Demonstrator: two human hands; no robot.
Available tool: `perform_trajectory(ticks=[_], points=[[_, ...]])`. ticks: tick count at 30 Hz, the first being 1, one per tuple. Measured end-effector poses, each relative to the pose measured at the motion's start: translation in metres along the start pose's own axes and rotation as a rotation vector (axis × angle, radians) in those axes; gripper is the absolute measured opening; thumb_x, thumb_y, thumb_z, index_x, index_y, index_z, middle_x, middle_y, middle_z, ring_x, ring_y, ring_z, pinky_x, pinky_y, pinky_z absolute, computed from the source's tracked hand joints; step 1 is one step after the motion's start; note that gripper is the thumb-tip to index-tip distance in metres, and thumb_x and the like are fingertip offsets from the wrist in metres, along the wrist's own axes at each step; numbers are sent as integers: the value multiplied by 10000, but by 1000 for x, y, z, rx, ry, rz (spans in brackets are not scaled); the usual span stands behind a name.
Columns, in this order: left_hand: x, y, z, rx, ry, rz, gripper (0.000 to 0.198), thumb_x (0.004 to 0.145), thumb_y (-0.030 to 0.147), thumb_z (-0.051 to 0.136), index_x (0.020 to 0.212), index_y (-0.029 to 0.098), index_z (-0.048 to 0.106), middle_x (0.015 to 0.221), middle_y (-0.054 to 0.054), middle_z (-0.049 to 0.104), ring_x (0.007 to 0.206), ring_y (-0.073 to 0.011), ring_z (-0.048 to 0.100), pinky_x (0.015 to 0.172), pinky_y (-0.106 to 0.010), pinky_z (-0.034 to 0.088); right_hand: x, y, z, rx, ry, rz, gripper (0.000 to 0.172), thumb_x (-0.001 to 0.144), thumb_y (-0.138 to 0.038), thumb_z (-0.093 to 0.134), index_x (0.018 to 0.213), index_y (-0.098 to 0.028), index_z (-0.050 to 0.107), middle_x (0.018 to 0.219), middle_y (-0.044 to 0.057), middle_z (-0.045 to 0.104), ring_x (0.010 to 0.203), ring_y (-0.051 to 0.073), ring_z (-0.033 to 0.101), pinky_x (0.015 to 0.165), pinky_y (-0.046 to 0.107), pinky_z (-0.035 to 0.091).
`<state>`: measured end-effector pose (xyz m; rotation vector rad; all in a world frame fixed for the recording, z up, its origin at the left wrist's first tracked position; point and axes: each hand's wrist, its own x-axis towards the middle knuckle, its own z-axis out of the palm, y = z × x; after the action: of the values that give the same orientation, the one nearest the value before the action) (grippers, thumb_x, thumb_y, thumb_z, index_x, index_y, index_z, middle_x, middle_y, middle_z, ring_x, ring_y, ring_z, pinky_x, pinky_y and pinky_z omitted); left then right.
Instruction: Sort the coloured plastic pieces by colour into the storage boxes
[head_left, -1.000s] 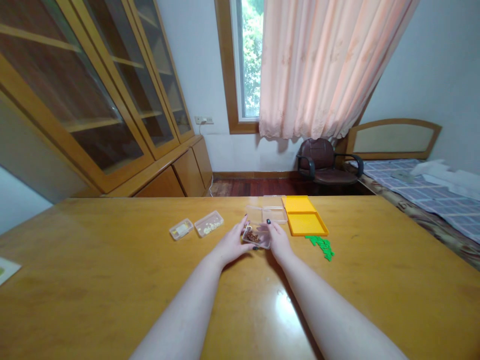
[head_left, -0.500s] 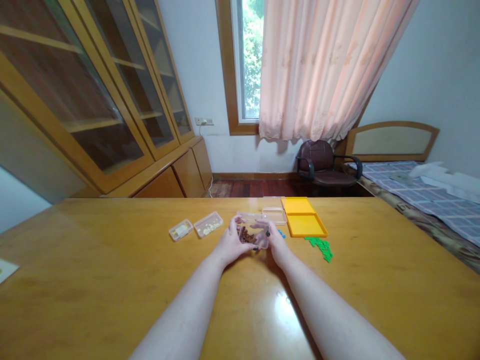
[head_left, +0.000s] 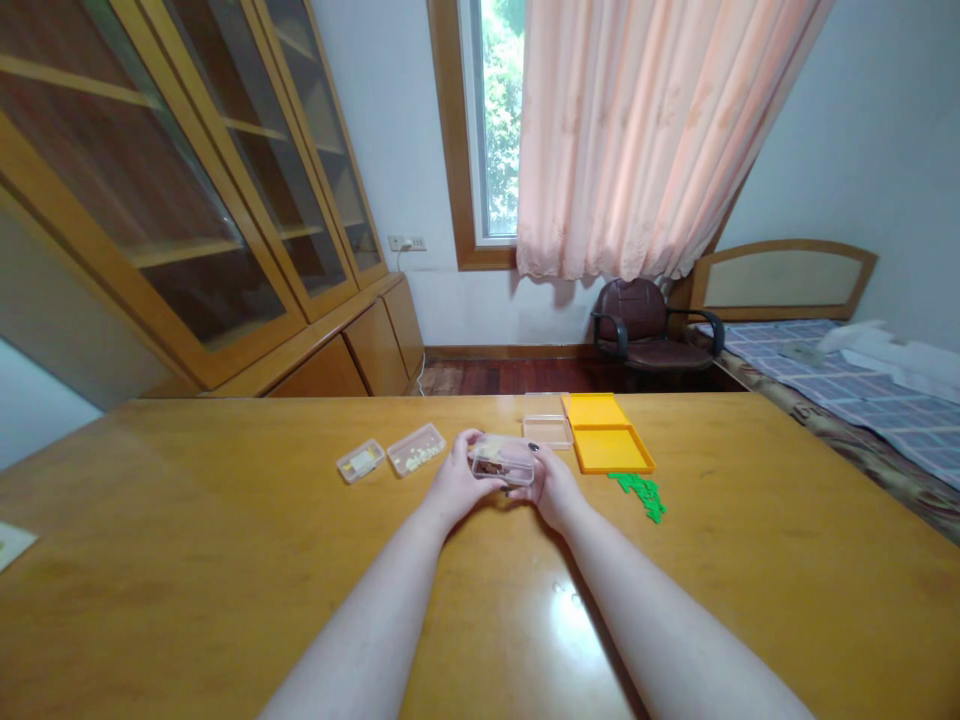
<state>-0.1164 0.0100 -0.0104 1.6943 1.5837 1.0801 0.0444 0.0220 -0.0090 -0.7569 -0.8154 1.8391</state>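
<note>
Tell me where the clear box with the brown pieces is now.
In the head view, the clear box is just below centre, held between the left hand and the right hand, left of the open yellow case.

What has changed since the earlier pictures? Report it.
The lid of the clear box has swung down over the brown pieces; whether fully shut, I cannot tell. The left hand and right hand kept hold. The yellow case, green pieces and white pieces stayed put.
</note>
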Motion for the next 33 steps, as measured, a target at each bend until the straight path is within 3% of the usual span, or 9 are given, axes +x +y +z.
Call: perform_trajectory(ticks=[3, 5, 7, 9, 12, 15, 20, 24, 33], points=[[2, -6, 3, -129, -77, 33, 913, 575, 251, 765, 1341, 223, 269, 1269, -104, 503, 1131, -217, 520, 961, -344, 416, 4, 4, -3, -8, 100, -33, 347, 749, -384, 514, 1017, -166, 555, 928, 102, 698, 673, 192, 659, 397, 237, 490], [4, -11, 5, -267, -122, 11, 791, 717, 362, 658, 1371, 211, 240, 1240, -106, 537, 1081, -197, 550, 919, -327, 439, 8, 8, -6, -39, 159, -61, 330, 731, -363, 526, 1004, -178, 542, 953, 95, 690, 698, 197, 660, 376, 232, 489], [6, -14, 7, -366, -128, -75, 580, 848, 486, 441, 1328, 177, 338, 1113, -99, 613, 922, -176, 607, 809, -314, 480, 11, 12, -9, -79, 198, -85, 327, 709, -339, 547, 1002, -196, 524, 952, 77, 685, 683, 190, 655, 362, 234, 491], [8, -15, 7, -413, -113, -172, 551, 865, 547, 342, 1216, 144, 472, 974, -86, 650, 743, -156, 612, 677, -291, 490, 13, 15, -11, -106, 203, -105, 342, 692, -326, 562, 1008, -209, 504, 928, 59, 683, 648, 180, 646, 357, 239, 492], [11, -15, 6, -447, -91, -228, 475, 809, 510, 472, 1069, 124, 564, 899, -68, 654, 642, -129, 579, 580, -253, 468, 14, 17, -12, -129, 192, -130, 361, 692, -354, 571, 1013, -214, 482, 875, 44, 680, 596, 167, 629, 350, 237, 483], [13, -14, 5, -456, -69, -220, 414, 774, 427, 539, 1053, 121, 572, 884, -56, 658, 628, -114, 568, 579, -237, 458, 13, 17, -11, -166, 204, -140, 357, 687, -384, 598, 976, -206, 485, 809, 28, 671, 557, 155, 612, 359, 234, 478], [13, -13, 9, -514, -51, -160, 481, 746, 430, 573, 1105, 111, 548, 981, -91, 666, 776, -156, 612, 656, -254, 472, 6, 12, -7, -264, 101, -94, 421, 669, -388, 662, 1004, -180, 513, 818, 60, 681, 604, 175, 641, 443, 249, 497], [12, -9, 10, -523, -88, -133, 484, 709, 438, 625, 1064, 115, 571, 1053, -118, 659, 923, -213, 614, 765, -306, 481, 3, 9, -3, -295, 118, -86, 487, 632, -390, 704, 1027, -164, 530, 815, 70, 684, 556, 146, 620, 457, 240, 485], [14, -14, 10, -537, -87, -99, 455, 676, 400, 666, 1019, 115, 576, 1025, -126, 671, 933, -227, 626, 854, -360, 466, 7, 12, -7, -312, 121, -98, 483, 620, -389, 699, 1009, -167, 517, 799, 72, 682, 547, 157, 622, 431, 242, 470]])
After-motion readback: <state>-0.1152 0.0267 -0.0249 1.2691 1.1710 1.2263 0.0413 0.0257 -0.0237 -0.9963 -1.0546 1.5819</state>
